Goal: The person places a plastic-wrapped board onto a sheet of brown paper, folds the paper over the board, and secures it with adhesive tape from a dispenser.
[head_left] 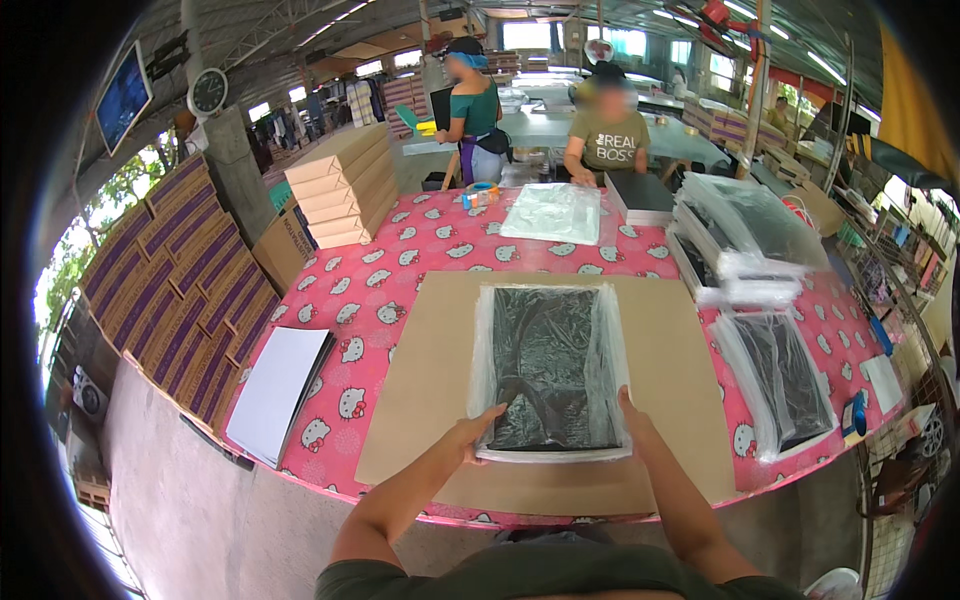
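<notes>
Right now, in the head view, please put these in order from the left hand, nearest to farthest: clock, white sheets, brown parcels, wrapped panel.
1. Wrapped panel, at the left hand.
2. White sheets, on the table's left.
3. Brown parcels, far left corner.
4. Clock, high beyond the table.

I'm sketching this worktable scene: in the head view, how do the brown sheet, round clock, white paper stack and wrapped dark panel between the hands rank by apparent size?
1. Brown sheet, even partly covered
2. Wrapped dark panel
3. White paper stack
4. Round clock, though it is farther from the camera, so its real size is unsure
</notes>
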A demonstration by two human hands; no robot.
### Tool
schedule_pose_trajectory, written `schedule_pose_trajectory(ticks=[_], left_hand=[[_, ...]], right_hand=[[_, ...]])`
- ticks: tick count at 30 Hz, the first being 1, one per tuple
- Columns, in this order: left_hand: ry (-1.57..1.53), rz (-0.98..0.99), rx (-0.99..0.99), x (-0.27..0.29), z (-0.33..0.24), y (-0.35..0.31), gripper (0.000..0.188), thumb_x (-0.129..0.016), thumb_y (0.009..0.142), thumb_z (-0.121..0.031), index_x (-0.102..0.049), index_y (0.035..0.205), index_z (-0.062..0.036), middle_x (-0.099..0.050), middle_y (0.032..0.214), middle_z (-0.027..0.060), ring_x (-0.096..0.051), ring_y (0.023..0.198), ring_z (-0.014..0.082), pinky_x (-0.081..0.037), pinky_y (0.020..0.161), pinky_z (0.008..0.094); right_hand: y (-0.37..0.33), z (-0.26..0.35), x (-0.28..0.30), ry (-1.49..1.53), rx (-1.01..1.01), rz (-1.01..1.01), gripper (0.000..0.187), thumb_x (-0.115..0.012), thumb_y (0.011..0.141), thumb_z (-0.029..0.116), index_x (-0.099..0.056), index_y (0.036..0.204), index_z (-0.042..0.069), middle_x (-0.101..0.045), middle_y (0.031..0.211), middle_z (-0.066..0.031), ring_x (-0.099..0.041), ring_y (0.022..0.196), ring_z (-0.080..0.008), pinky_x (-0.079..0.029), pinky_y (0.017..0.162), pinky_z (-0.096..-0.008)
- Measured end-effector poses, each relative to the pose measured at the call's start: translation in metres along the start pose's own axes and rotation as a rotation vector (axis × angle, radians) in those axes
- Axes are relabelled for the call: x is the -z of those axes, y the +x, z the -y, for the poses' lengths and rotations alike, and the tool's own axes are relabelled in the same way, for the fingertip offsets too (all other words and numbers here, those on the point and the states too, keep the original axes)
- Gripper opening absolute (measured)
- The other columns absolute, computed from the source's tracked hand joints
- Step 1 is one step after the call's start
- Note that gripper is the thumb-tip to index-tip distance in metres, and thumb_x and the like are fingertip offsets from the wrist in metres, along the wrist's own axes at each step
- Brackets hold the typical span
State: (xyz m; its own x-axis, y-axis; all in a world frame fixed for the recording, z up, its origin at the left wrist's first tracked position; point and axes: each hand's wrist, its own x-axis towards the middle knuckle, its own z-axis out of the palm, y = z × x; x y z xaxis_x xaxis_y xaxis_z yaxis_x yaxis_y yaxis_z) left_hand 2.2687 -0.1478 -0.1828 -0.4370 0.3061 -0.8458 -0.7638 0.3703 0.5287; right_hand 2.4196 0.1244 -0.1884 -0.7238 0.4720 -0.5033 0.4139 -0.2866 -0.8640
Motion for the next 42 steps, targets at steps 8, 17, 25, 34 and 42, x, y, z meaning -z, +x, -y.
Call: schedule_pose_trajectory(ticks=[8, 17, 25, 34, 42], left_hand=[[-0.104, 0.185, 0.086, 0.002, -0.023, -0.010, 0.048, -0.067, 0.072, -0.046, -0.056, 0.102, -0.0110, -0.059, 0.102, 0.0071, -0.055, 0.096, 0.0224, -0.047, 0.073, 0.0436], [0.109, 0.061, -0.112, 0.017, -0.022, -0.014, 0.058, -0.061, 0.077, -0.052, -0.051, 0.116, -0.0099, -0.059, 0.105, 0.0053, -0.059, 0.087, 0.0157, -0.048, 0.072, 0.0431], [0.016, 0.077, -0.214, 0.021, -0.008, -0.003, 0.068, -0.063, 0.080, -0.036, -0.033, 0.131, -0.0022, -0.043, 0.128, 0.0116, -0.042, 0.117, 0.0202, -0.033, 0.095, 0.0340], [-0.421, 0.201, -0.324, 0.016, -0.004, 0.008, 0.078, -0.067, 0.073, -0.004, -0.018, 0.134, -0.0027, -0.035, 0.129, 0.0197, -0.039, 0.117, 0.0304, -0.034, 0.097, 0.0390], [-0.416, 0.263, 0.054, 0.021, -0.011, -0.008, 0.069, -0.065, 0.078, -0.033, -0.028, 0.135, -0.0195, -0.043, 0.129, 0.0082, -0.050, 0.110, 0.0260, -0.050, 0.079, 0.0352]], right_hand=[[-0.041, 0.053, -0.031, 0.163, -0.116, -0.054, 0.092, -0.064, 0.071, 0.056, -0.027, 0.136, 0.002, -0.025, 0.140, -0.0193, -0.018, 0.132, -0.0328, -0.026, 0.100, -0.0517], [-0.005, 0.009, -0.044, -0.006, -0.056, 0.038, 0.071, -0.065, 0.076, 0.044, -0.042, 0.124, -0.003, -0.051, 0.117, -0.0168, -0.047, 0.110, -0.0299, -0.038, 0.091, -0.0415], [-0.017, 0.002, -0.051, -0.056, -0.104, -0.050, 0.068, -0.062, 0.079, 0.043, -0.041, 0.126, -0.002, -0.052, 0.115, -0.0157, -0.046, 0.111, -0.0253, -0.035, 0.092, -0.0394], [-0.015, 0.014, -0.049, -0.083, -0.091, -0.019, 0.074, -0.062, 0.079, 0.044, -0.035, 0.130, -0.002, -0.048, 0.123, -0.0147, -0.042, 0.116, -0.0253, -0.028, 0.099, -0.0363], [-0.016, 0.016, -0.048, -0.040, -0.072, 0.055, 0.086, -0.061, 0.076, 0.050, -0.025, 0.135, -0.001, -0.038, 0.131, -0.0187, -0.034, 0.123, -0.0277, -0.026, 0.101, -0.0378]])
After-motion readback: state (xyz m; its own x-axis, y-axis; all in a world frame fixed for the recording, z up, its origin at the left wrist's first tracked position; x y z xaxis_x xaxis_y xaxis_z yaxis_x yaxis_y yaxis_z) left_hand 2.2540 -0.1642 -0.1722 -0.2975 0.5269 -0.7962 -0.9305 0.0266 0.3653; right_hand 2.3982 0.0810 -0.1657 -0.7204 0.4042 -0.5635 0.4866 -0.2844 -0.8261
